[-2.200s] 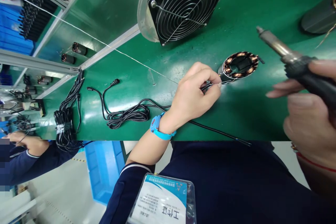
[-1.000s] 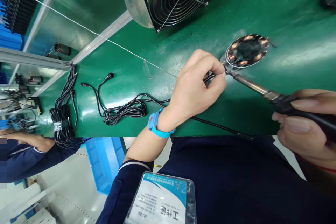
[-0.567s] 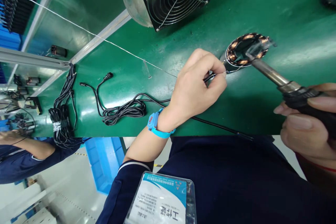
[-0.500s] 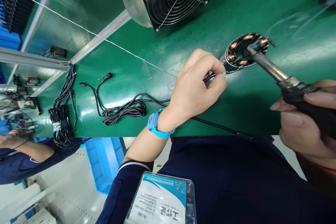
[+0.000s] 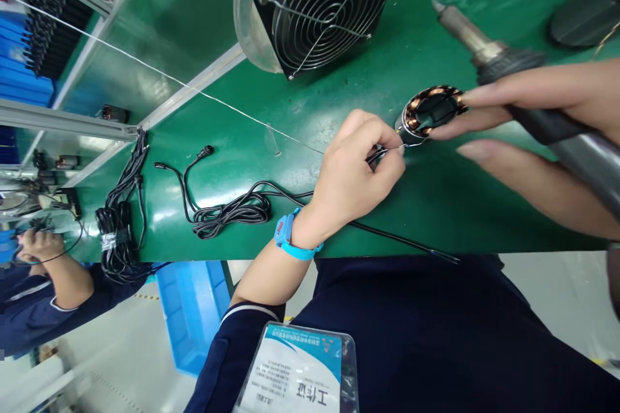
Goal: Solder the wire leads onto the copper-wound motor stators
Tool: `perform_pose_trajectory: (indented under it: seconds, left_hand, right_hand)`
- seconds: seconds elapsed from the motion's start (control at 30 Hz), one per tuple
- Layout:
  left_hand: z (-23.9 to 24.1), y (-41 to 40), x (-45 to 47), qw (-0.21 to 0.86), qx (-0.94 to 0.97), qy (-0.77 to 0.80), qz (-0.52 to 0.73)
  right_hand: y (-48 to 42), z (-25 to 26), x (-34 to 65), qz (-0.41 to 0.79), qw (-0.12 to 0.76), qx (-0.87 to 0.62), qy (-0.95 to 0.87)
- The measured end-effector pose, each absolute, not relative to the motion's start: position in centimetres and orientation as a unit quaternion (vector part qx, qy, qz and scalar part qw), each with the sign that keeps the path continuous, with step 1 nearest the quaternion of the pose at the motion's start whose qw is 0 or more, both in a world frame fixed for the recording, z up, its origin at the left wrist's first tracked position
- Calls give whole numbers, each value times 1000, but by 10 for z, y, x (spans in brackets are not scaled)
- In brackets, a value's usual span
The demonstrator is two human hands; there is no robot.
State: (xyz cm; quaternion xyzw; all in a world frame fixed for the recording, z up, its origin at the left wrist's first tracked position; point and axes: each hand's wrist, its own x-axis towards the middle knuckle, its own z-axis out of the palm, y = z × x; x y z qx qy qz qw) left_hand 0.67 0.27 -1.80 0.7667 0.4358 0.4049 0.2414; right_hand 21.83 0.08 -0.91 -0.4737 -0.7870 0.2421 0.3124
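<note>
My left hand [image 5: 356, 171], with a blue wrist strap [image 5: 290, 242], is pinched shut on thin wire ends beside a small motor stator [image 5: 429, 113] with copper windings that stands on the green bench [image 5: 436, 206]. A thin solder wire [image 5: 194, 84] runs from the far left to that pinch. My right hand [image 5: 533, 122] holds a soldering iron [image 5: 489, 55] with its tip lifted toward the fan. Two of its fingers stretch out, and one fingertip touches the stator's rim.
A caged black fan [image 5: 320, 6] stands behind the stator. Coiled black cables [image 5: 227, 210] and a tied cable bundle [image 5: 119, 219] lie at the left. A dark cylinder [image 5: 586, 13] lies at the far right. A co-worker's arm [image 5: 43, 271] shows at lower left. A blue bin [image 5: 194, 310] sits under the bench.
The soldering iron has lifted off the stator and swung up toward the fan. My right fingers have reached out to the stator. My left hand keeps its pinch.
</note>
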Motion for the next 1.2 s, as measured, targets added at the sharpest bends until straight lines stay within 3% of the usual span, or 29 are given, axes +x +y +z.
perform_pose_trajectory:
  seconds: [0.2,0.47,0.77,0.83,1.03,1.2]
  left_hand:
    - [-17,2,8,230,772,445,391]
    - [-10,2,3,225,778,449,378]
    - [0,3,15,158,800,480,323]
    - [4,2,13,226,762,502,341]
    - [22,9,-5,639,474,550,253]
    - [30,22,-7,689,369,547,300]
  right_hand:
    - [30,-5,207,220,263,-391,-854]
    - [28,-20,202,251,337,-401,-814]
    - [29,-20,198,177,373,-365,-835]
    - [28,-18,199,174,379,-353,-837]
    - [30,-22,199,174,390,-390,-816]
    - [35,-28,190,187,387,-368,-824]
